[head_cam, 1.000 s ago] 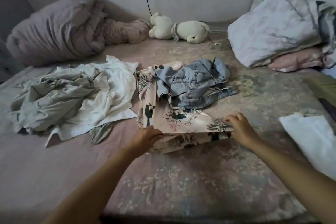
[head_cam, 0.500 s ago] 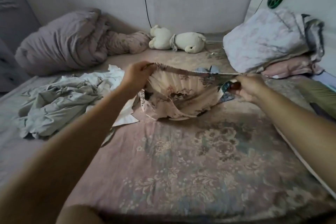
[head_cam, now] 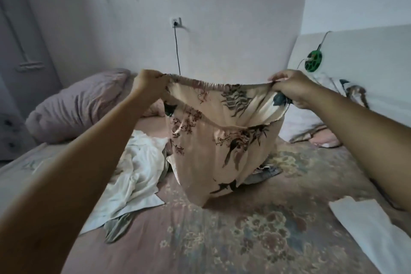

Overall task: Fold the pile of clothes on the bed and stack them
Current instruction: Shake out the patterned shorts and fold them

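A beige floral garment (head_cam: 213, 147) with an elastic waistband hangs in the air in front of me, its lower end just above the bed. My left hand (head_cam: 148, 83) grips the waistband's left end and my right hand (head_cam: 291, 87) grips its right end, stretching the band level. Behind and left of it lies the pile: a white garment (head_cam: 138, 171) with a grey-green one (head_cam: 117, 227) poking out beneath. A bit of the denim garment (head_cam: 264, 173) shows under the hanging cloth; the rest is hidden.
The bed has a pink floral sheet (head_cam: 233, 238). A rolled mauve duvet (head_cam: 75, 107) lies at the back left, pillows (head_cam: 311, 122) at the back right. A white folded cloth (head_cam: 369, 227) sits at the right edge. A cable runs down the wall from a socket (head_cam: 176, 22).
Both hands have lifted the floral garment off the bed by its waistband, from flat on the sheet to hanging at chest height. The view tilted up toward the wall.
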Demonstrator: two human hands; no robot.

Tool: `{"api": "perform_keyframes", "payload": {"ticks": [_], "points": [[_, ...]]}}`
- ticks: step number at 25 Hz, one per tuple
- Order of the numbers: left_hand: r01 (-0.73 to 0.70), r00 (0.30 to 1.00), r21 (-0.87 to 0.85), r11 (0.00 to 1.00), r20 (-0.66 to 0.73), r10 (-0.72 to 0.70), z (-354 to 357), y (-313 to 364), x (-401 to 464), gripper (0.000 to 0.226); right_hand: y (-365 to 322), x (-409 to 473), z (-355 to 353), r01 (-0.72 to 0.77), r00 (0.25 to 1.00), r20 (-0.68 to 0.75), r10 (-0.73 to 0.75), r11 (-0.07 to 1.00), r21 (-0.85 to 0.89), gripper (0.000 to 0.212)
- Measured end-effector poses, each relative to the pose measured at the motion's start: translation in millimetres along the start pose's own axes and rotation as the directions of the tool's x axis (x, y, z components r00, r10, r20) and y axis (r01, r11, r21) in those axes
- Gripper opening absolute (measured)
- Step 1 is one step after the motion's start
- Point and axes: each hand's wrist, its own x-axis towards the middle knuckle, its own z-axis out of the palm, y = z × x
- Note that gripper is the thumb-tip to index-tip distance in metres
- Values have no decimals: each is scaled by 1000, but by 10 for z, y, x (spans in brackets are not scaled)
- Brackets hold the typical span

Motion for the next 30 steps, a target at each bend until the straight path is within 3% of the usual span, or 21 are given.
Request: {"api": "perform_keyframes", "payload": {"ticks": [1,3,5,6,8,10,12,14,15,17,19,21,23,25,27,28,30], "points": [[2,998,102,995,-62,5,-13,-167,-6,18,139,-43,29,42,996,87,-29,988,-149,29],[3,983,94,996,-185,15,-65,-396,23,16,424,-113,60,125,976,218,-26,882,-453,29],[-12,970,45,999,-240,22,-86,-457,102,18,665,-153,69,45,974,204,101,793,-607,21],[-11,978,80,997,-205,27,-72,-457,145,19,724,-193,76,-71,955,204,215,834,-547,26],[-23,999,198,980,-28,30,22,-445,166,20,680,-257,137,-339,865,313,392,917,-211,24],[-2,997,218,976,80,-16,143,-464,119,20,562,-253,180,-445,821,420,387,894,45,26],[105,980,73,992,161,-115,217,-544,29,15,478,-240,172,-442,834,427,349,887,138,26],[254,933,-70,965,280,-225,229,-656,-133,12,523,-281,118,-414,835,440,331,904,104,20],[271,915,-52,961,325,-240,234,-729,-200,10,595,-300,101,-410,824,458,333,909,78,15],[171,907,120,978,367,-204,280,-876,-262,3,717,-352,87,-422,813,476,335,902,86,12],[25,867,217,976,481,-129,431,-917,-367,17,801,-350,199,-419,818,483,313,899,127,15],[-49,770,67,997,638,-5,720,-819,-517,40,846,-316,441,-402,827,484,287,903,151,16],[-69,692,-71,995,715,99,1178,-690,-683,47,898,-170,693,-390,833,474,285,910,139,11],[-92,689,-94,991,713,132,1651,-681,-755,31,982,34,929,-378,834,466,296,922,90,7],[-148,704,-11,989,701,113,1904,-824,-635,12,1038,259,1030,-276,864,426,269,960,-46,14],[-241,712,71,968,690,127,1913,-867,-511,11,1046,354,1029,-182,878,423,225,973,-142,12],[-190,772,199,961,635,22,1779,-925,-220,24,1077,480,971,-36,874,455,169,957,-288,22]]}}
